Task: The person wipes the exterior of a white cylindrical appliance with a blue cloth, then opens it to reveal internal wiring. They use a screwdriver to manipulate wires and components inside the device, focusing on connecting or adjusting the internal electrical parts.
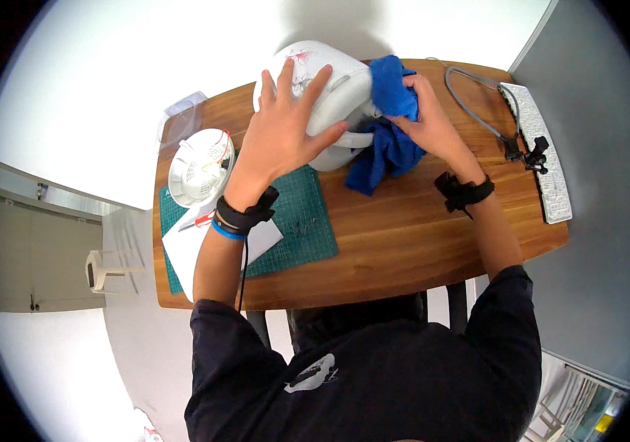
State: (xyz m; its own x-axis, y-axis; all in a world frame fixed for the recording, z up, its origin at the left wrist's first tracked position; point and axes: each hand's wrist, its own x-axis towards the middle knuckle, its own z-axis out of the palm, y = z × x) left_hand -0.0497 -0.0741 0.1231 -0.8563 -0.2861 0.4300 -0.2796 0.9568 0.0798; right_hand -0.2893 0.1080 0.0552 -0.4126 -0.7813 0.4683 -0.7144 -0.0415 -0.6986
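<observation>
A white rounded appliance with a pink flower print [341, 103], which looks like a rice cooker, sits at the far middle of the table. My left hand [282, 125] lies over its left side with the fingers spread. My right hand [427, 121] grips a bunched blue cloth [391, 85] against the appliance's right side. The rest of the cloth hangs down beside it onto the wooden table. My left palm hides part of the appliance.
Left on the table [403, 236] are a white perforated basket [197, 188], a clear plastic container [181, 121], a green cutting mat [300, 232], white paper [182, 258] and a red-handled tool [204, 219]. A white keyboard [554, 188] and a grey gooseneck holder [481, 121] are right.
</observation>
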